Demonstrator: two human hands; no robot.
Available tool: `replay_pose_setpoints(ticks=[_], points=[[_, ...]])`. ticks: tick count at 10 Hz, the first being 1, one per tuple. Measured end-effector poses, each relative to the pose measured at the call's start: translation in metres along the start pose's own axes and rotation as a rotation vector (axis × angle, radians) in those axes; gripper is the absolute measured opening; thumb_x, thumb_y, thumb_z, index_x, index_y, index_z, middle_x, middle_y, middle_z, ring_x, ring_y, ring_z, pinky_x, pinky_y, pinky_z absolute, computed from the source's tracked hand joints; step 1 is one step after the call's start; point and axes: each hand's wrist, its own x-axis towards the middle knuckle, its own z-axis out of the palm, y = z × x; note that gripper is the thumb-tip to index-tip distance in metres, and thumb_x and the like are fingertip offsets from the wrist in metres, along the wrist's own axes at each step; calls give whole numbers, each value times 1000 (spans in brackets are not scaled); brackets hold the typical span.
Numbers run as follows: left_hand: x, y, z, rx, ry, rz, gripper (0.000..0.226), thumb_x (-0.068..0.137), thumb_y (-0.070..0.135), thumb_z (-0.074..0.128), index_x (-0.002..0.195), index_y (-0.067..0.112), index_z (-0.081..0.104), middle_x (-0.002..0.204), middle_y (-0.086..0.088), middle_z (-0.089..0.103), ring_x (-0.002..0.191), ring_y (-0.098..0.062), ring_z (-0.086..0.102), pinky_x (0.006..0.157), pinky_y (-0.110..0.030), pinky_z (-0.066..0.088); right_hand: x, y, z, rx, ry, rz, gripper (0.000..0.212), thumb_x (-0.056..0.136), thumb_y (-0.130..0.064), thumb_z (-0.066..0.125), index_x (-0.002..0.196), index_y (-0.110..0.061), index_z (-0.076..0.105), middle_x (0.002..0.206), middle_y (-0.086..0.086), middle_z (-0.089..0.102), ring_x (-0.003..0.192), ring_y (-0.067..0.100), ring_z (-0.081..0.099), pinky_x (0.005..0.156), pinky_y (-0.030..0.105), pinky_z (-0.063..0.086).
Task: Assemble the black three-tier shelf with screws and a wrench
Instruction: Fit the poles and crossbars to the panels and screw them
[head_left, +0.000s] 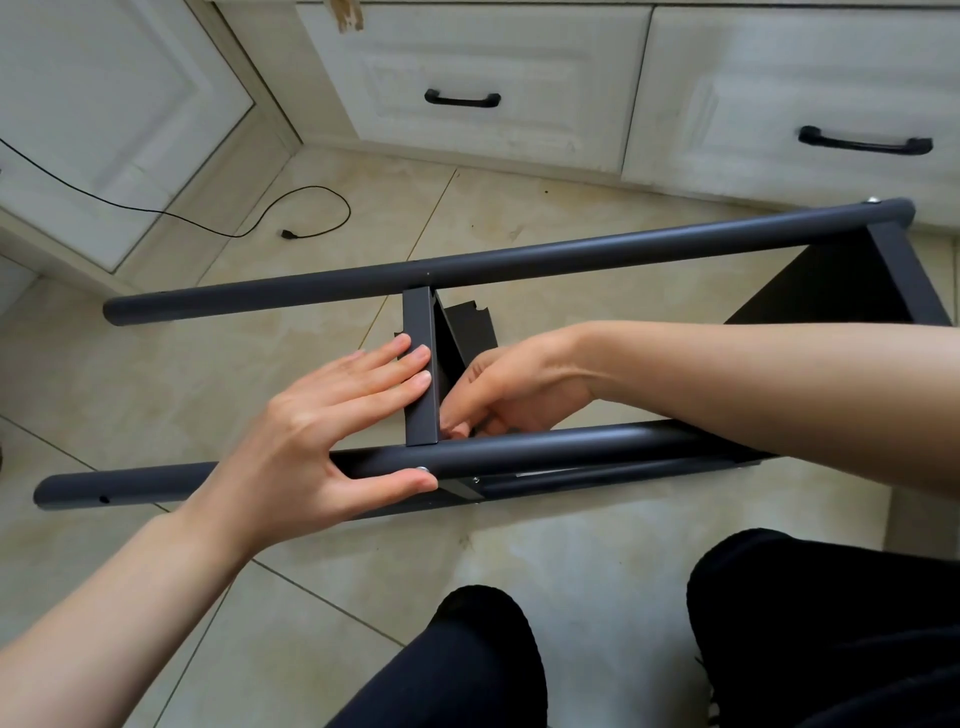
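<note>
A partly built black shelf frame lies on its side on a beige tiled floor (545, 545), in front of white cabinets (493, 78) with black handles. 2 long round posts run left to right: the far post (519, 257) and the near post (545, 449), with a third post just visible low behind the near one. At the right end a dark shelf panel (841, 286) already sits between the posts, with a silver screw head (509, 200) showing on top of the far post there. In the middle, a second shelf panel (420, 374) stands edge-up between the 2 posts. The left hand (332, 415) lies spread across this joint, straight fingers pressing the panel's edge and the thumb resting beside a silver screw (422, 470) set in the near post. The right hand (498, 389) reaches in behind the near post with fingers curled close to the panel's inner corner; whether it pinches a nut or another small part cannot be told, as the fingertips are hidden. No wrench is in view. At the left ends of both posts, empty holes (104, 500) suggest the third tier is not yet fitted. As a judgement, roughly 1 tier is fixed, the second is being fastened, and the third plus final tightening remain. A black cable (291, 208) lies on the floor beyond, and the person's dark-trousered knees (779, 623) are at the bottom.
</note>
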Motion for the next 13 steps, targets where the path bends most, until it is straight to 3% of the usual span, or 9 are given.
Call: replay_pose_setpoints(ticks=[1, 3, 5, 6, 13], points=[[0, 0, 0, 0, 4, 3, 74, 81, 50, 76, 137, 5, 57, 148, -5, 52, 143, -20, 44, 113, -51, 41, 1, 1, 0, -2, 18, 7, 34, 97, -12, 56, 66, -12, 70, 69, 4, 58, 64, 13, 60, 70, 23, 52], [-1, 0, 1, 2, 10, 1, 74, 82, 50, 75, 137, 5, 56, 148, -5, 52, 143, -21, 45, 112, -53, 42, 4, 0, 5, 4, 43, 5, 34, 99, -11, 53, 66, -10, 64, 70, 4, 58, 68, 15, 57, 78, 28, 46], [-1, 0, 0, 4, 10, 4, 73, 82, 50, 75, 137, 6, 56, 148, -5, 52, 143, -20, 45, 112, -52, 42, 2, 1, 4, -31, 43, 12, 41, 98, -13, 55, 59, -13, 67, 64, 1, 60, 61, 11, 59, 68, 22, 50], [-2, 0, 1, 5, 7, 0, 73, 82, 50, 75, 137, 6, 57, 148, -5, 52, 143, -21, 45, 112, -52, 42, 7, 2, 9, -27, 69, -2, 32, 100, -10, 51, 70, -8, 63, 65, 2, 62, 60, 10, 60, 68, 23, 50], [-1, 1, 0, 7, 3, 1, 73, 82, 50, 76, 136, 5, 58, 148, -6, 53, 143, -21, 45, 112, -52, 43, 6, 0, 5, 26, 98, 11, 20, 95, -9, 57, 76, -6, 63, 56, 1, 57, 54, 11, 56, 64, 22, 47]])
